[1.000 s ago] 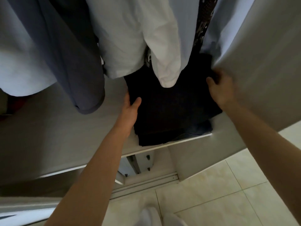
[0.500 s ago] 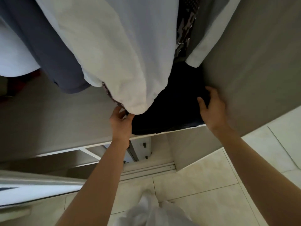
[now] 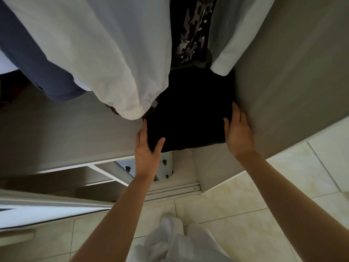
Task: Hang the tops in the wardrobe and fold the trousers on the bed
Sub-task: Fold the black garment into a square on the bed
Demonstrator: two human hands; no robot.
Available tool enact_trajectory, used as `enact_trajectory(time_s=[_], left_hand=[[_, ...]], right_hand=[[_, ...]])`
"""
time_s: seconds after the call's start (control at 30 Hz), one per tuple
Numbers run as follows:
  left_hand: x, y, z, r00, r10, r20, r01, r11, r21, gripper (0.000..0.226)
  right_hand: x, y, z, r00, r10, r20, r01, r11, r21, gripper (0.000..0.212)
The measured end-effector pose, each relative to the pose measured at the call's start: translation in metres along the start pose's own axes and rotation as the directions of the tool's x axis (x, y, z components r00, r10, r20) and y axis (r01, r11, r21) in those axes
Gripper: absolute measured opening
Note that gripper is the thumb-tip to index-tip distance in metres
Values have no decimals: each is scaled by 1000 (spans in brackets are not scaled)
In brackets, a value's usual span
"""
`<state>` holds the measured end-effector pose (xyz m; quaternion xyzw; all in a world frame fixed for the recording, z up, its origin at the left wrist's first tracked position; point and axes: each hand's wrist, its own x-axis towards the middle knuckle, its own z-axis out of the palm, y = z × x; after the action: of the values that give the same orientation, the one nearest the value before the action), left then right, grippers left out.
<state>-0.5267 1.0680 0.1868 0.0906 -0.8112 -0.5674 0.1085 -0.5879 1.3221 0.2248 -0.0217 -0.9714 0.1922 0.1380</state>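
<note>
Left hand: the left hand lies against the near-left corner of the dark folded pile, fingers straight along its side and thumb resting on top; it presses the cloth but does not clench it.
Right hand: the right hand is flat against the pile's right side, wedged between the cloth and the wardrobe side wall, fingers straight, thumb on the fabric.
Task's thing: the dark pile, seemingly folded trousers, sits on the wardrobe shelf at its right end, its front edge about level with the shelf lip.
Hanging tops: a white top, a blue garment, a patterned garment and a white sleeve hang above; the white top's hem dips over the pile's far-left corner.
What has changed: a second ago the right hand reached deep along the wall towards the back of the pile, and the pile's front spilled past the shelf lip. Both hands have since drawn to the near corners, and the pile now looks squared up.
Meaning for the task: the pile appears settled in place, so this looks like a last tidying press and not a lift.
Next: probably both hands let go and back out under the hems without dragging the white top.
Elsewhere: pale floor tiles and white cloth at the bottom edge.
</note>
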Motion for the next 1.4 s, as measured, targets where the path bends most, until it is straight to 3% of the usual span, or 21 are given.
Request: enact_trajectory(time_s=[0.23, 0.43, 0.6, 0.8, 0.9, 1.13, 1.4], left_hand=[[5, 2, 9, 998, -59, -34, 60, 998, 10, 68], [-6, 8, 14, 990, -75, -120, 86, 992, 88, 67], [-30, 17, 29, 945, -144, -294, 186, 975, 118, 61], [-81, 24, 59, 904, -213, -372, 253, 966, 62, 64], [-107, 27, 69, 879, -250, -407, 306, 949, 79, 57], [-168, 24, 83, 784, -318, -533, 472, 863, 179, 42], [-255, -8, 76, 570, -473, -672, 657, 753, 27, 36]], right_hand=[[7, -2, 13, 997, 75, 25, -75, 997, 11, 53], [2, 3, 6, 1000, -3, 12, 2, 994, 110, 53], [-5, 11, -3, 990, -140, 22, 135, 977, 165, 61], [-22, 24, -24, 918, -371, 143, 383, 922, -63, 73], [-30, 27, -31, 880, -438, 183, 452, 891, -43, 72], [-64, 10, -26, 663, -657, 358, 635, 747, 196, 59], [-134, -24, 11, 315, -819, 480, 740, 528, 416, 51]])
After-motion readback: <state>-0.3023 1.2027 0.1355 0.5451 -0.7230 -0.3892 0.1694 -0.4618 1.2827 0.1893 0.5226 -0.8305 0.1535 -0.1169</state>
